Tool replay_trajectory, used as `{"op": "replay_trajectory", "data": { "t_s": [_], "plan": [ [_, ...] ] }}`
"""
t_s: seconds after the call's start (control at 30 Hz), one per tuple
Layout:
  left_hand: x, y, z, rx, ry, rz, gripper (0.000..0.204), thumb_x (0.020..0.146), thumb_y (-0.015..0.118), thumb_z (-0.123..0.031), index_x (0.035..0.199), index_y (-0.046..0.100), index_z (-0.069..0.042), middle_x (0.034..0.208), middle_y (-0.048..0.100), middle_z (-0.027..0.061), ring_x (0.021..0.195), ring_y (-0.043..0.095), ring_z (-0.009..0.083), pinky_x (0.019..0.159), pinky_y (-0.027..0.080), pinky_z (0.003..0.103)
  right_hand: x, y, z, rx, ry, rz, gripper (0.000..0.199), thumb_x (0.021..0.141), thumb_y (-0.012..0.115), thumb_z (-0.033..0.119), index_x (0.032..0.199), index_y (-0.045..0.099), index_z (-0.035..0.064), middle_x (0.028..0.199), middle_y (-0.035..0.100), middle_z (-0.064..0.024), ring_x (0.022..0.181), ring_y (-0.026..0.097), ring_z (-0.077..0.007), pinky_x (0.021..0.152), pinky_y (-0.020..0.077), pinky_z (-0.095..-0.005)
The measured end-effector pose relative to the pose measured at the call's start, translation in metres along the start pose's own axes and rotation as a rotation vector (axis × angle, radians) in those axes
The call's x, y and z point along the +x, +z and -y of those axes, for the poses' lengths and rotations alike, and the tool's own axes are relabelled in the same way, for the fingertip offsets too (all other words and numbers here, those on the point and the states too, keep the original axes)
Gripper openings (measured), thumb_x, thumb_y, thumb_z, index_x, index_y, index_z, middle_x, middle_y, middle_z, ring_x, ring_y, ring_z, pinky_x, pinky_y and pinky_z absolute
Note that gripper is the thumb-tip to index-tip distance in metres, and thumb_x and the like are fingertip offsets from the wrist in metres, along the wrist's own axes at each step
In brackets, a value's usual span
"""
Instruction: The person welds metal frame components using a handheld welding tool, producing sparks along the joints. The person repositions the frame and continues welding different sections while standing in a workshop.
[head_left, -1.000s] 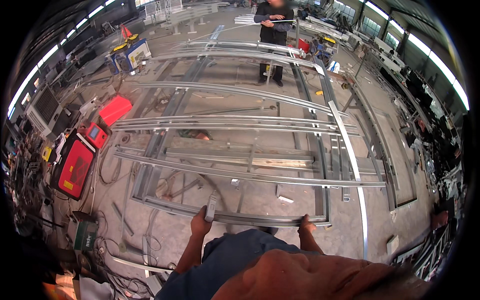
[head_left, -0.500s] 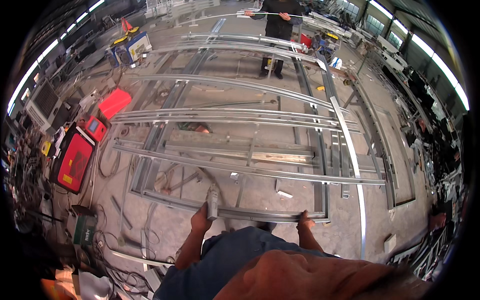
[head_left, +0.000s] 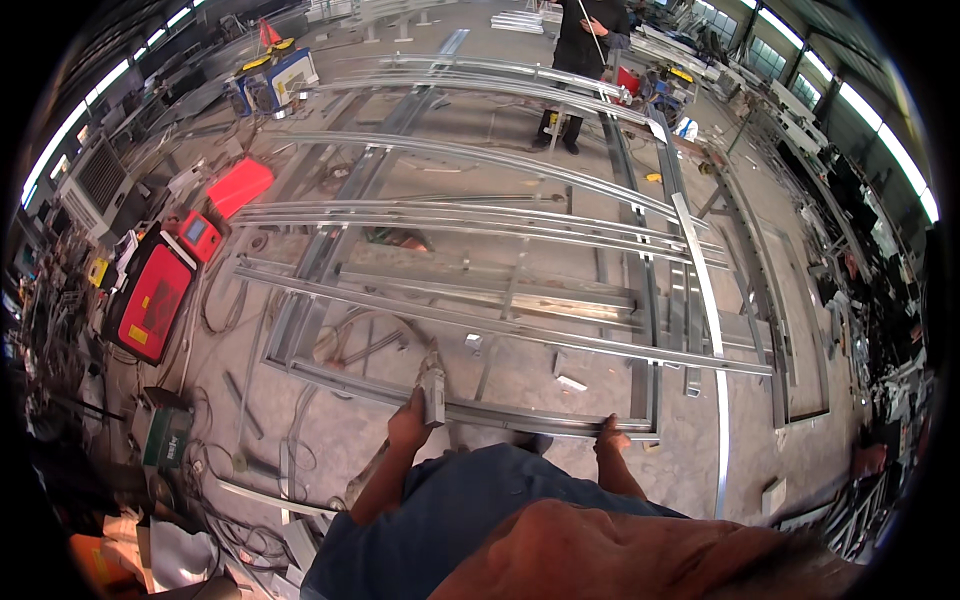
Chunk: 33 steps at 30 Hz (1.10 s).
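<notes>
A long metal frame (head_left: pixel 520 414) of steel profiles lies in front of me, its near bar running just past my body. My left hand (head_left: pixel 408 428) is closed on a grey, boxy hand tool (head_left: pixel 433 398) with a hose trailing away from its far end. The tool is at the near bar, left of the middle; whether it touches the bar I cannot tell. My right hand (head_left: pixel 611 440) grips the near bar by the right corner, with its fingers partly hidden. Across the frame lie several thin metal rails (head_left: pixel 480 322).
A red machine (head_left: pixel 155 297) and a red box with a screen (head_left: pixel 197 238) stand at the left. A pale metal strip (head_left: pixel 703 275) crosses the right side. Cables (head_left: pixel 225 535) tangle at the lower left. Beyond the frame stands a co-worker (head_left: pixel 583 45) holding a thin strip.
The co-worker has shifted to the right, and the strip they hold has swung from level to steeply tilted. My left hand and the tool have moved slightly; my right hand stays at the corner.
</notes>
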<state>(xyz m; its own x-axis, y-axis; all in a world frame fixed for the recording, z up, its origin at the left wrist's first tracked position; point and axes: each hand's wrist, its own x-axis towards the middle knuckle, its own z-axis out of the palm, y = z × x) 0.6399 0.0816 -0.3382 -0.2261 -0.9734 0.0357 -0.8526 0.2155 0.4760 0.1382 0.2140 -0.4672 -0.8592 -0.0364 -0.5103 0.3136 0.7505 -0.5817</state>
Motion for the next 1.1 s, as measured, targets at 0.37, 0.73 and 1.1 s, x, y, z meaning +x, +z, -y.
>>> {"op": "replay_trajectory", "data": {
  "t_s": [0.37,0.73,1.1],
  "plan": [
    [-0.005,0.002,0.004,0.082,0.092,-0.052,0.094,0.074,0.083,-0.033,0.152,0.037,-0.007,0.122,0.068,0.0212,0.097,0.070,0.0409,0.077,0.058,0.051,-0.013,-0.001,0.005,0.062,-0.006,-0.055,0.091,0.085,0.066,0.074,0.119,0.030,-0.0033,0.085,0.061,-0.0152,0.055,0.058,-0.0258,0.042,0.0467,-0.0372],
    [-0.003,0.005,0.028,0.109,-0.020,-0.167,0.076,0.077,0.064,-0.005,0.150,0.044,-0.006,0.138,0.062,0.0215,0.102,0.069,0.0397,0.085,0.058,0.048,-0.025,-0.006,0.007,0.014,0.052,0.131,0.104,0.086,0.058,0.079,0.123,0.029,-0.0147,0.097,0.062,-0.0212,0.067,0.067,-0.0290,0.049,0.0544,-0.0401],
    [0.020,0.007,0.056,0.117,-0.091,-0.247,0.073,0.085,0.062,-0.004,0.154,0.038,-0.011,0.131,0.064,0.0202,0.106,0.066,0.0428,0.086,0.056,0.052,-0.047,-0.039,0.029,0.008,0.092,0.283,0.088,0.087,0.066,0.067,0.136,0.049,-0.0045,0.107,0.064,-0.0195,0.084,0.068,-0.0317,0.062,0.0569,-0.0473]
  ]
}}
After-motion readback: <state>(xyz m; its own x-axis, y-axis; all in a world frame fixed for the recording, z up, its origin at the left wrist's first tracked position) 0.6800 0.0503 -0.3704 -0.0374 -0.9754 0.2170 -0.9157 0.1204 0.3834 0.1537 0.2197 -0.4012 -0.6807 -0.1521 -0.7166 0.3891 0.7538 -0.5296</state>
